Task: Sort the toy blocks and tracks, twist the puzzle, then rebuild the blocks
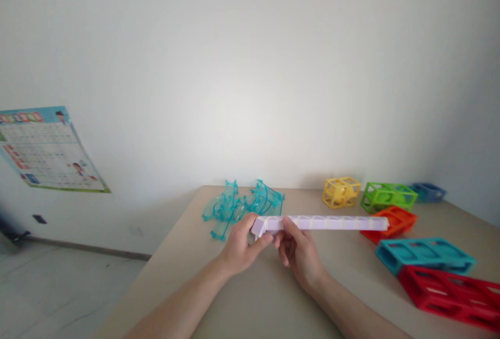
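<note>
A long lavender segmented bar with pale lines between its sections is held level above the table. My left hand grips its left end, thumb below and fingers behind. Close beside it, my right hand pinches the bar with the index finger on its near face and the other fingers curled underneath. The bar's free end reaches to the right, in front of an orange open-frame block. Behind my left hand lie several clear teal curved track-like pieces. The far side of the bar is hidden.
Toward the back right stand a yellow frame block, a green one and a blue one. Nearer are a turquoise one and a red one. The table meets the wall; its left edge drops to the floor.
</note>
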Available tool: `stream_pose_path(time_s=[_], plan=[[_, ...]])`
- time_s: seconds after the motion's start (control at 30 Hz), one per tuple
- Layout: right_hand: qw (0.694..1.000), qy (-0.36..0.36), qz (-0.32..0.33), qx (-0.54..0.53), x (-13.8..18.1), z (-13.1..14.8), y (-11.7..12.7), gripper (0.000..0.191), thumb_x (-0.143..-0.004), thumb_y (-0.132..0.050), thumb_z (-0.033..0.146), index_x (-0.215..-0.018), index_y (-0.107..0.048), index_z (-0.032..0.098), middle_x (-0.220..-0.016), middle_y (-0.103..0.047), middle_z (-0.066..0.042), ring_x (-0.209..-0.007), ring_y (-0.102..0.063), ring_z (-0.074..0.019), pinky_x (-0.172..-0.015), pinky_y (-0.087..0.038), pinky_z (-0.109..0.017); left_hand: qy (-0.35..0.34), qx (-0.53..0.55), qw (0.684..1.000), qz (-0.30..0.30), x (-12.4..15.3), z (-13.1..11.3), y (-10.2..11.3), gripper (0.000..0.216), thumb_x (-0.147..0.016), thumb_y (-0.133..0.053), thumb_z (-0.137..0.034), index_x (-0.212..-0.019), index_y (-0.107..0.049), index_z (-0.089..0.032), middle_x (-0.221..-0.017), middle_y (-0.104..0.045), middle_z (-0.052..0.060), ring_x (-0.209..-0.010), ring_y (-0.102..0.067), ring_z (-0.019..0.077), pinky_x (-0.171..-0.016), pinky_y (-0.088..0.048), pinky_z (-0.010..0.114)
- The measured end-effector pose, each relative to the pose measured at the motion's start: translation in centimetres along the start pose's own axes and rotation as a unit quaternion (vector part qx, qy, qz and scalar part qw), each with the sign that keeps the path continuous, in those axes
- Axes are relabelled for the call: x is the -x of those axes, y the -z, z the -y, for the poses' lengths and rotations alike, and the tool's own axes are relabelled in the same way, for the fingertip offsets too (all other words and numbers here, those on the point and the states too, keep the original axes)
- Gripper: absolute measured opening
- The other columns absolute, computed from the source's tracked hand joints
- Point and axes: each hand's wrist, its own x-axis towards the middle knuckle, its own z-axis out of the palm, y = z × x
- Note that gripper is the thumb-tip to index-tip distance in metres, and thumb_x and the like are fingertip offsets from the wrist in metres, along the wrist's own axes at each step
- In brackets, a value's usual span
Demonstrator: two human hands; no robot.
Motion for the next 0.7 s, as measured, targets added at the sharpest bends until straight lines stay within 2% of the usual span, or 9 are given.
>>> stream_pose_path(time_s=[0.07, 0.17, 0.23, 0.3, 0.4, 0.5, 0.6, 0.7], plan=[[0.999, 0.008, 0.004, 0.034, 0.2, 0.4, -0.1, 0.049, -0.082, -0.057, 0.053, -0.053, -0.057, 0.013, -0.035, -0.046, 0.003, -0.024, -0.035, -0.0059, -0.029, -0.014, -0.019, 0.044, 0.025, 0.998, -0.025, -0.1, 0.4, -0.1, 0.026, -0.087, -0.052, -0.041, -0.090, -0.057, -0.016, -0.073, -0.055, 0.001, -0.066, -0.049, 0.0142, -0.061, -0.037, 0.025], [0.993, 0.038, -0.030, 0.107, 0.4, 1.1, -0.3, 0.047, -0.079, -0.060, 0.053, -0.053, -0.055, 0.015, -0.036, -0.044, 0.004, -0.024, -0.031, -0.0055, -0.030, -0.011, -0.021, 0.120, 0.094, 0.987, -0.055, -0.3, 0.8, -0.2, 0.033, -0.089, -0.046, -0.046, -0.083, -0.057, -0.016, -0.067, -0.054, 0.000, -0.058, -0.046, 0.0126, -0.054, -0.033, 0.024], [0.983, 0.073, -0.064, 0.153, 0.4, 1.5, -0.3, 0.045, -0.076, -0.064, 0.053, -0.052, -0.054, 0.016, -0.036, -0.041, 0.004, -0.027, -0.031, -0.0065, -0.032, -0.015, -0.023, 0.172, 0.161, 0.970, -0.063, -0.6, 1.0, -0.4, 0.040, -0.088, -0.045, -0.050, -0.073, -0.056, -0.016, -0.063, -0.051, 0.000, -0.055, -0.044, 0.0117, -0.052, -0.033, 0.023], [0.974, 0.109, -0.087, 0.180, 0.4, 1.8, -0.2, 0.039, -0.072, -0.068, 0.052, -0.058, -0.059, 0.017, -0.036, -0.040, 0.005, -0.033, -0.033, -0.0082, -0.035, -0.022, -0.024, 0.227, 0.259, 0.937, -0.064, -0.9, 1.1, -0.6, 0.042, -0.086, -0.047, -0.053, -0.068, -0.055, -0.016, -0.061, -0.050, -0.001, -0.053, -0.043, 0.0105, -0.050, -0.034, 0.022], [0.968, 0.145, -0.078, 0.192, 0.4, 1.9, 0.0, 0.037, -0.072, -0.069, 0.051, -0.084, -0.067, 0.016, -0.044, -0.047, 0.004, -0.040, -0.039, -0.0105, -0.040, -0.029, -0.024, 0.311, 0.406, 0.859, -0.016, -1.2, 0.9, -0.7, 0.038, -0.083, -0.053, -0.052, -0.074, -0.055, -0.016, -0.060, -0.050, -0.002, -0.050, -0.049, 0.0110, -0.049, -0.042, 0.024], [0.966, 0.150, -0.043, 0.209, 0.5, 1.5, 0.1, 0.042, -0.078, -0.063, 0.051, -0.099, -0.065, 0.015, -0.051, -0.054, 0.002, -0.042, -0.042, -0.0108, -0.041, -0.031, -0.023, 0.369, 0.463, 0.804, 0.051, -1.2, 1.0, -0.6, 0.034, -0.084, -0.053, -0.047, -0.083, -0.057, -0.014, -0.060, -0.052, -0.002, -0.050, -0.055, 0.0150, -0.046, -0.047, 0.029], [0.962, 0.151, -0.046, 0.223, 0.4, 1.5, 0.1, 0.041, -0.080, -0.061, 0.052, -0.093, -0.067, 0.014, -0.049, -0.056, 0.000, -0.041, -0.042, -0.0104, -0.039, -0.031, -0.023, 0.385, 0.475, 0.789, 0.064, -1.0, 1.3, -0.5, 0.033, -0.085, -0.053, -0.044, -0.084, -0.059, -0.011, -0.062, -0.056, 0.001, -0.050, -0.056, 0.0144, -0.046, -0.047, 0.028], [0.958, 0.154, -0.077, 0.228, 0.1, 1.8, 0.2, 0.044, -0.078, -0.060, 0.056, -0.080, -0.068, 0.014, -0.044, -0.055, 0.000, -0.037, -0.040, -0.0096, -0.037, -0.028, -0.022, 0.375, 0.470, 0.796, 0.073, -0.9, 1.5, -0.5, 0.038, -0.082, -0.055, -0.047, -0.080, -0.062, -0.010, -0.058, -0.056, 0.001, -0.048, -0.053, 0.0118, -0.044, -0.040, 0.023]])
